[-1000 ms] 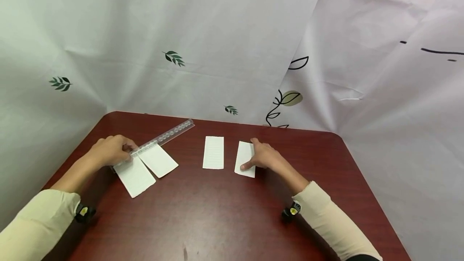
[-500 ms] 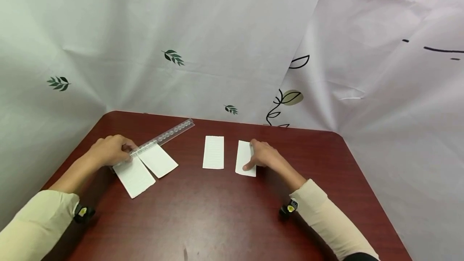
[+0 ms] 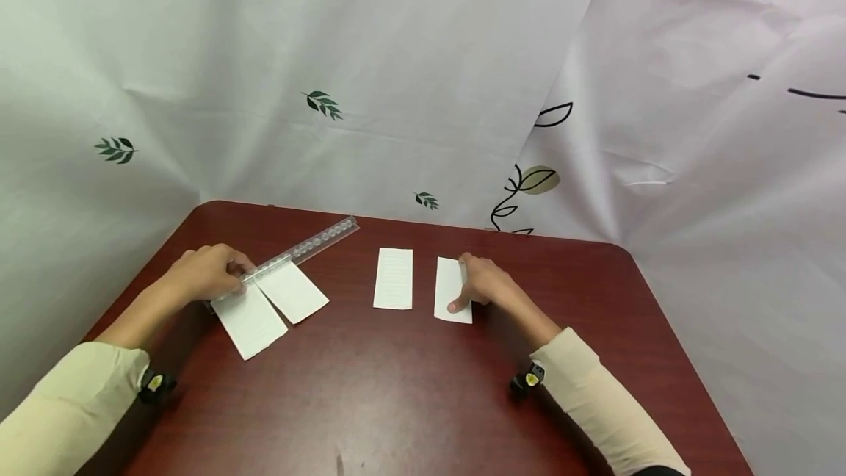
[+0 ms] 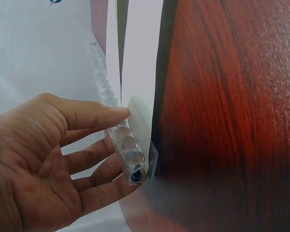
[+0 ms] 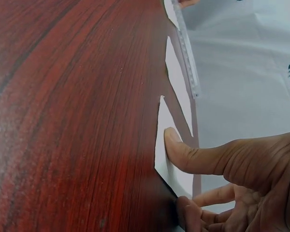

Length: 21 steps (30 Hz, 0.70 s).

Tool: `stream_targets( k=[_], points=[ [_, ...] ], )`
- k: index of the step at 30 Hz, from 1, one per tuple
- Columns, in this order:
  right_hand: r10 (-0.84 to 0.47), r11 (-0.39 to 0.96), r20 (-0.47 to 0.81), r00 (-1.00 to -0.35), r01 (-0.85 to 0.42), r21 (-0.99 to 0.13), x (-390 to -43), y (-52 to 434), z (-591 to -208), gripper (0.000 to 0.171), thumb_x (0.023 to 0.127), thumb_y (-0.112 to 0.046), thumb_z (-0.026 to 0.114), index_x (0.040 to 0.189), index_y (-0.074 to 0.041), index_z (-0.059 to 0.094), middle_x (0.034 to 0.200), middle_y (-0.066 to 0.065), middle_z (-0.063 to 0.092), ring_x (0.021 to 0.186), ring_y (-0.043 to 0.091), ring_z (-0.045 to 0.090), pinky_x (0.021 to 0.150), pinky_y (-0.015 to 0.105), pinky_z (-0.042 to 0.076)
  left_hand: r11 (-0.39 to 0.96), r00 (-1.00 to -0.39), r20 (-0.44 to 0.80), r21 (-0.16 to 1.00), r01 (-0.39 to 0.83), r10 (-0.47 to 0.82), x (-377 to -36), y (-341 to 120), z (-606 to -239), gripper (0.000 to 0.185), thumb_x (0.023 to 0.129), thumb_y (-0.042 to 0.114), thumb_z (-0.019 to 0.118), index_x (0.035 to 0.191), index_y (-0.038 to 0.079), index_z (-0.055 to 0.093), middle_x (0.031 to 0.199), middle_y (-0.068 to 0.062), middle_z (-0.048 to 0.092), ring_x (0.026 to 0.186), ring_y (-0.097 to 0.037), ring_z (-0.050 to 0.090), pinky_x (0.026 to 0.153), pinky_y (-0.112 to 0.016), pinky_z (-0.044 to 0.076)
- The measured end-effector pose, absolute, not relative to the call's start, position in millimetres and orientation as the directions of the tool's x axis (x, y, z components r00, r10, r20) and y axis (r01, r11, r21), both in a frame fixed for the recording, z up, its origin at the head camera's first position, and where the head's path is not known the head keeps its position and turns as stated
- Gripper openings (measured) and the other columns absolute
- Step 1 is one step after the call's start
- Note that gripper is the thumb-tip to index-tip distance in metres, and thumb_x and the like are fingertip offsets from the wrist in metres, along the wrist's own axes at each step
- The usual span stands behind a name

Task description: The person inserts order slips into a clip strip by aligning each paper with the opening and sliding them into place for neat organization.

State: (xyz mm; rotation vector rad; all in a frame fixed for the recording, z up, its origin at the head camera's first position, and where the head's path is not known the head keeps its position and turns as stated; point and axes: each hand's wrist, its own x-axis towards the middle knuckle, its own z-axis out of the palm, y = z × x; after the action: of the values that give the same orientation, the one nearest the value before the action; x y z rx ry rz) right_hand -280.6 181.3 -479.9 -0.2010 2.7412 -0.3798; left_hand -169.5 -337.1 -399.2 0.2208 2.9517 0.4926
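My left hand [image 3: 221,276] rests on the near end of a clear plastic ruler [image 3: 300,248] that lies aslant over the top edges of two white paper slips [image 3: 250,323] [image 3: 294,294]. In the left wrist view the thumb and straight fingers [image 4: 94,157] touch the ruler [image 4: 128,145] from its side. My right hand [image 3: 476,286] presses a third white slip [image 3: 446,289] flat; its thumb [image 5: 193,157] lies on that slip [image 5: 166,125]. A lined slip [image 3: 393,279] lies untouched between the hands.
All of it sits on a dark red wooden table [image 3: 396,388] with rounded far corners. White sheets printed with leaves hang close behind and to both sides. A small black wrist device [image 3: 529,380] shows at each cuff.
My right hand has drawn in slightly on its slip, which stays almost in place. The left hand, ruler and other slips have not moved.
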Motion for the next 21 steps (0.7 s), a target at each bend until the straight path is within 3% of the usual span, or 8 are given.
stream_targets(
  k=[5, 12, 21],
  points=[
    [-0.187, 0.949, -0.339, -0.922, -0.08, -0.306, -279.8, 183.0, -483.6, 0.121, 0.062, -0.047, 0.113, 0.162, -0.015, 0.052, 0.122, 0.009, 0.07, 0.109, 0.027, 0.065, 0.092, 0.044, 0.055, 0.935, -0.979, -0.117, 0.334, 0.121, 0.169, -167.9, -336.2, -399.5, 0.034, 0.086, 0.012, 0.085, 0.119, 0.003, 0.085, 0.099, -0.01, 0.076, 0.081, -0.023, 0.06, 0.073, -0.04, 0.038],
    [-0.196, 0.942, -0.303, -0.933, -0.094, -0.323, -270.1, 180.8, -480.5, 0.117, 0.065, -0.045, 0.112, 0.16, -0.011, 0.053, 0.137, 0.015, 0.067, 0.124, 0.031, 0.06, 0.108, 0.051, 0.053, 0.935, -0.98, -0.108, 0.333, 0.125, 0.169, -165.9, -336.6, -399.1, 0.032, 0.086, 0.011, 0.085, 0.118, 0.004, 0.085, 0.101, -0.012, 0.078, 0.082, -0.023, 0.06, 0.074, -0.041, 0.039],
    [-0.182, 0.922, -0.248, -0.952, -0.078, -0.379, -255.3, 178.6, -457.2, 0.111, 0.067, -0.036, 0.112, 0.16, -0.013, 0.056, 0.138, 0.019, 0.062, 0.12, 0.033, 0.061, 0.105, 0.054, 0.054, 0.932, -0.98, -0.104, 0.34, 0.123, 0.167, -166.0, -334.1, -398.8, 0.032, 0.086, 0.011, 0.085, 0.118, 0.003, 0.085, 0.096, -0.008, 0.074, 0.079, -0.021, 0.058, 0.073, -0.04, 0.038]
  ],
)
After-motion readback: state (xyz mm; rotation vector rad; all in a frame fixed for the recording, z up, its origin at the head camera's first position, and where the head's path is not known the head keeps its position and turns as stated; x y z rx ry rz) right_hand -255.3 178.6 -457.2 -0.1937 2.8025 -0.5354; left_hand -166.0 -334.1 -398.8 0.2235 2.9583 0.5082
